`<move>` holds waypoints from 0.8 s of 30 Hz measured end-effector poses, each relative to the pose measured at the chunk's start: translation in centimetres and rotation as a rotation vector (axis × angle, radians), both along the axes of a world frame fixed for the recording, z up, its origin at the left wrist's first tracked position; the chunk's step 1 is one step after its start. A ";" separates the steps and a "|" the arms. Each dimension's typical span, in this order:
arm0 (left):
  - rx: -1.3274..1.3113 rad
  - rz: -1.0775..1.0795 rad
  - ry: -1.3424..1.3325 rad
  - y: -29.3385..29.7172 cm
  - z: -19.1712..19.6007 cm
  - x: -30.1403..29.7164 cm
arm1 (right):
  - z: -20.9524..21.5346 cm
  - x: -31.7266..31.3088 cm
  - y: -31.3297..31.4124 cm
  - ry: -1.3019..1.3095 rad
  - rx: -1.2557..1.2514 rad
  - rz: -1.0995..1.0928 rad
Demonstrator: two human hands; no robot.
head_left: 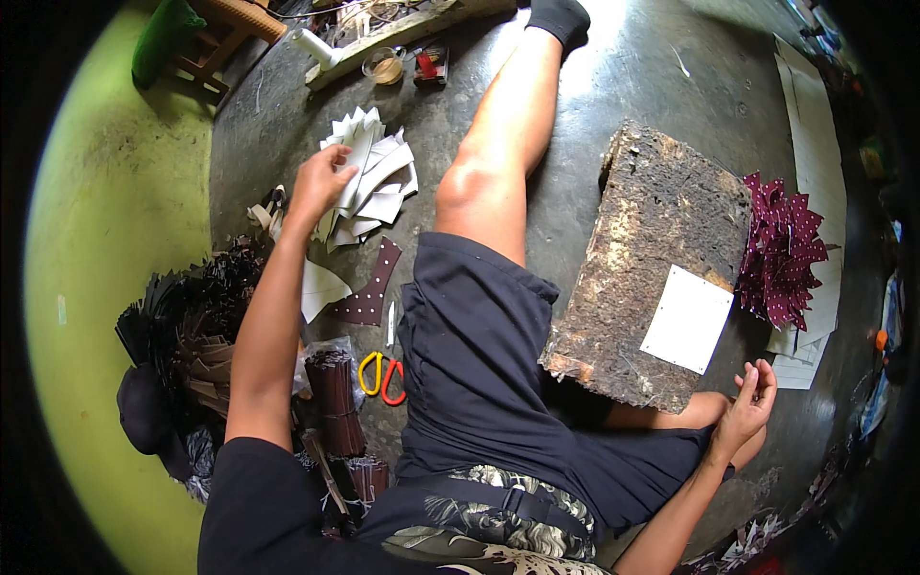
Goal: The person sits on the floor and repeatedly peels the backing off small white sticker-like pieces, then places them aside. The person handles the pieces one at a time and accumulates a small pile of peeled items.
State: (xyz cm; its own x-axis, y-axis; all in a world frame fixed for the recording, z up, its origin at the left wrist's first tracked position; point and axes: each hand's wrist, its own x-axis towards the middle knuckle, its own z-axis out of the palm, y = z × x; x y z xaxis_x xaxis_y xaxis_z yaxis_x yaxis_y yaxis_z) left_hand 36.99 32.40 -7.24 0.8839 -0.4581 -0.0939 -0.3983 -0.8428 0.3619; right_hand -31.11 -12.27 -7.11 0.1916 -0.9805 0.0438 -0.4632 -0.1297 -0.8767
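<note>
My left hand (319,184) reaches out to the left and grips one white cut paper piece at the edge of a fanned pile of white paper pieces (376,182) on the dark floor. My right hand (748,402) hovers low at the right, fingers apart, holding nothing, just past the corner of a rough, worn board (652,220). A white paper square (688,318) lies on that board. A stack of maroon dotted cut pieces (781,251) sits to the board's right. My leg (498,144) stretches out between the pile and the board.
Scissors with a yellow and a red handle (381,376) lie beside my left thigh, next to a maroon dotted strip (372,287). Bundles of dark strips (206,335) crowd the left. A small jar (385,65) stands far ahead. White sheets (815,144) lie at the right.
</note>
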 end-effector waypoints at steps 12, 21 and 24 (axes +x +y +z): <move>-0.088 -0.038 -0.183 1.3 -3.1 0.6 | 0.1 0.2 0.4 0.020 0.028 0.023; -0.655 -0.124 0.493 -5.5 15.4 -11.0 | 7.9 6.3 4.2 -0.132 0.060 0.108; -0.459 -0.390 0.759 -15.1 16.8 -21.7 | 11.5 10.5 6.6 -0.410 0.293 0.332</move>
